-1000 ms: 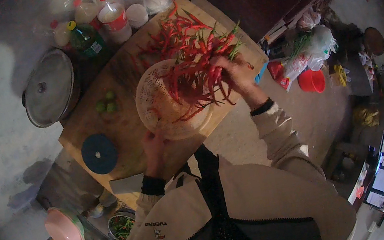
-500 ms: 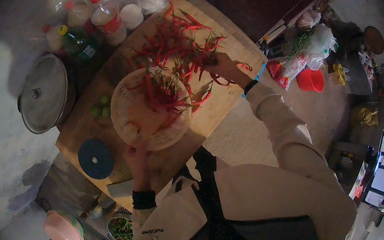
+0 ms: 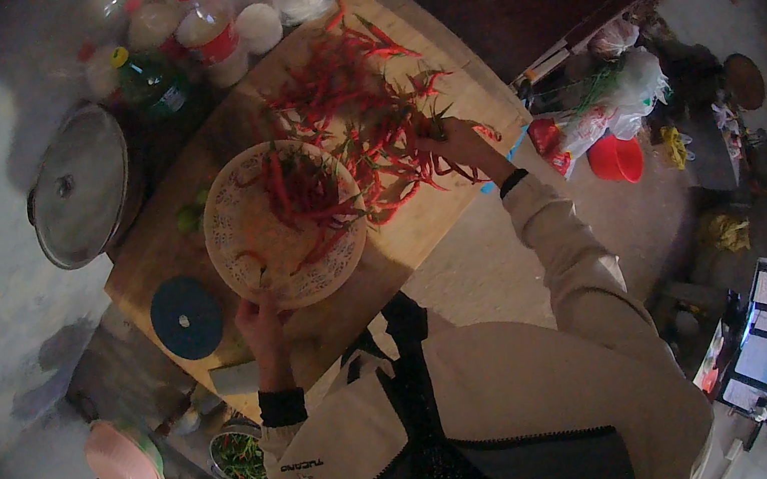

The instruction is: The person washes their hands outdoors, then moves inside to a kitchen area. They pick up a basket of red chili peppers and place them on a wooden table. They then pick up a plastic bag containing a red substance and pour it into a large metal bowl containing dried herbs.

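A pale, round plastic basket [image 3: 233, 219] with a patterned, pierced rim rests on the wooden table [image 3: 143, 254]. Red chili peppers [image 3: 305, 192] lie inside, mostly toward its right side. My left hand [image 3: 262, 326] is closed on the basket's near rim. To the right, my right hand [image 3: 461, 143] curls round some red chilies at the edge of a loose pile [image 3: 343, 89]; its fingertips are partly hidden among them. The pile spreads over the far and right parts of the table, with green stems on many peppers.
Left of the basket are green round fruits [image 3: 189, 217] and a dark blue-green disc [image 3: 186, 318]. A flat grey blade [image 3: 235, 378] lies at the near edge. Bottles [image 3: 212, 35] and a lidded pot [image 3: 80, 184] line the far left. A red bucket [image 3: 616, 160] stands right.
My left hand and the basket have shifted slightly left. More chilies now lie between the basket and my right hand, which has moved a little right and nearer.
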### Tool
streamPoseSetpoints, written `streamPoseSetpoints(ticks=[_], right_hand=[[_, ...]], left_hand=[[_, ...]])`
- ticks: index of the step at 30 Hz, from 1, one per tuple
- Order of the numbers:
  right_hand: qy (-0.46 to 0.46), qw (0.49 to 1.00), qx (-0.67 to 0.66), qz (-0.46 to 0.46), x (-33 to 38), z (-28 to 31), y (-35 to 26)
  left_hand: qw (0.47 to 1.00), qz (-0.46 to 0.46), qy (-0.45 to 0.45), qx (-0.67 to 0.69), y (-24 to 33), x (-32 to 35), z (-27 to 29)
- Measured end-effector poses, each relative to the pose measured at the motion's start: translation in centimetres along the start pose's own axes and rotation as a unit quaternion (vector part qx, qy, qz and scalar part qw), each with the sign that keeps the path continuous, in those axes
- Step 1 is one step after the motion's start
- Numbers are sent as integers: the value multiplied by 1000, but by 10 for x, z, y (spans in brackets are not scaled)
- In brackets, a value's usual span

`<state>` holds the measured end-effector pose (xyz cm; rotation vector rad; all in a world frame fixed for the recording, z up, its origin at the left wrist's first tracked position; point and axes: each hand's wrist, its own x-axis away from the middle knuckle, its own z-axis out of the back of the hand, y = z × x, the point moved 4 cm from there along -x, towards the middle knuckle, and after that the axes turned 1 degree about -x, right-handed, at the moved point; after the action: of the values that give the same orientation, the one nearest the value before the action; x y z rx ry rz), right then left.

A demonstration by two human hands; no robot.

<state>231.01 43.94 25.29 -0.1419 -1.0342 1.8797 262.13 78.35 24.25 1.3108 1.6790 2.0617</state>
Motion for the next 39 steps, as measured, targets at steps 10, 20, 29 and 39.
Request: streamPoseSetpoints(ticks=[10, 20, 29, 39], right_hand=[[67, 997, 9, -21, -58, 69, -13], [220, 973, 39, -54, -189, 40, 93], [157, 901, -370, -160, -150, 70, 125], [217, 881, -376, -187, -125, 61, 143]], left_hand=[[998, -23, 48, -43, 11, 7, -4], [995, -30, 62, -75, 12, 9, 2], [996, 22, 62, -55, 13, 7, -3], [999, 3, 32, -11, 10, -3, -15]])
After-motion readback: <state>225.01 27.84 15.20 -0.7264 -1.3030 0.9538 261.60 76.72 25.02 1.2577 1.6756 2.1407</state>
